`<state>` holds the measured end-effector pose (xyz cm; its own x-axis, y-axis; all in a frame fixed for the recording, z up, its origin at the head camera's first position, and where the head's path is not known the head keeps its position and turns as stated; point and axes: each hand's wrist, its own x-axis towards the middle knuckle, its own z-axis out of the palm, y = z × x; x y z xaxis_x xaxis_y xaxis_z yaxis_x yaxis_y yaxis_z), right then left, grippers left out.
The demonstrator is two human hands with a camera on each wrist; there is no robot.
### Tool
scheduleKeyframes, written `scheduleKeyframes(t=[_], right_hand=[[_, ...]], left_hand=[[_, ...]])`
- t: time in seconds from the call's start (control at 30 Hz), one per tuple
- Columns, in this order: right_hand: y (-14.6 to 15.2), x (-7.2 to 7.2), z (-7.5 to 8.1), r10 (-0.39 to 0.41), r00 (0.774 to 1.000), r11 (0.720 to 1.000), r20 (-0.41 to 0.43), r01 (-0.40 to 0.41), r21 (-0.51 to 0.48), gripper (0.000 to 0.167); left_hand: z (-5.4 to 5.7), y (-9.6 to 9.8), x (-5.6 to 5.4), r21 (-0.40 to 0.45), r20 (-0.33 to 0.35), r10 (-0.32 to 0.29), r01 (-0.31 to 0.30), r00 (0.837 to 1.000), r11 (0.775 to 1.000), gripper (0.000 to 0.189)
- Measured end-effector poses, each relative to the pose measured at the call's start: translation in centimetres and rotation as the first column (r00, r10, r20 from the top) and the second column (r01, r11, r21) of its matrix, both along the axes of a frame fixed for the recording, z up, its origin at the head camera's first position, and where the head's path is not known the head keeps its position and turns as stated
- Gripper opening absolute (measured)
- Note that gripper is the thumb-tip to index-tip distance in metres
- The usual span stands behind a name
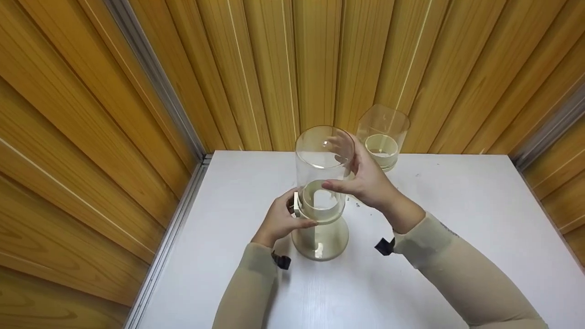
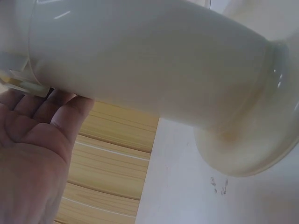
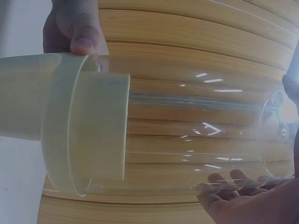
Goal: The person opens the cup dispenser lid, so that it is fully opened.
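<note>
A cream stand (image 1: 320, 244) with a round, flared foot stands on the white table, with a clear plastic cylinder (image 1: 311, 171) upright on its upper collar. My left hand (image 1: 279, 220) grips the stand just below this collar, thumb in front, next to a small pale tab (image 1: 297, 204) on its side. My right hand (image 1: 372, 185) holds the cylinder from the right, fingers behind its wall and thumb across the front. In the right wrist view the cream collar (image 3: 60, 121) surrounds the cylinder's lower end. The left wrist view shows the stand's smooth body (image 2: 149, 65) and flared foot.
Another clear container (image 1: 384, 123) with a cream ring inside stands at the back right, beyond my right hand. Small dark specks lie on the white table (image 1: 205, 256). Wood-patterned panels (image 1: 315, 68) and metal rails (image 1: 155, 82) close in the back and sides.
</note>
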<state>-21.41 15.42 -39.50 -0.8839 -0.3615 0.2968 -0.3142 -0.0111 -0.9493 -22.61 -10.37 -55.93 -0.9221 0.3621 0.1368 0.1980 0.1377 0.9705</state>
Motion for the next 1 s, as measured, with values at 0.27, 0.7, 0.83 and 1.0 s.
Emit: scheduleKeyframes(t=[0.27,0.7,0.83,1.0], right_hand=[[-0.4,0.3,0.0,-0.017,1.000,1.000,-0.006,0.017,-0.002,0.123],[-0.5,-0.8,-0.3,-0.044,0.999,0.998,0.011,0.044,-0.037,0.112],[-0.5,-0.8,-0.3,-0.043,0.999,0.998,0.017,0.043,-0.045,0.110],[-0.5,-0.4,0.0,-0.042,0.999,0.997,0.016,0.043,-0.058,0.113]], left_hand=[[0.0,-0.3,-0.4,-0.002,0.005,-0.005,0.005,1.000,1.000,0.093],[0.0,-0.2,-0.3,0.014,0.103,-0.021,0.020,0.994,1.000,0.094],[-0.1,-0.2,-0.1,0.013,0.090,-0.012,0.011,0.996,1.000,0.091],[-0.2,-0.2,0.0,0.015,0.054,-0.006,0.005,0.999,1.000,0.087]])
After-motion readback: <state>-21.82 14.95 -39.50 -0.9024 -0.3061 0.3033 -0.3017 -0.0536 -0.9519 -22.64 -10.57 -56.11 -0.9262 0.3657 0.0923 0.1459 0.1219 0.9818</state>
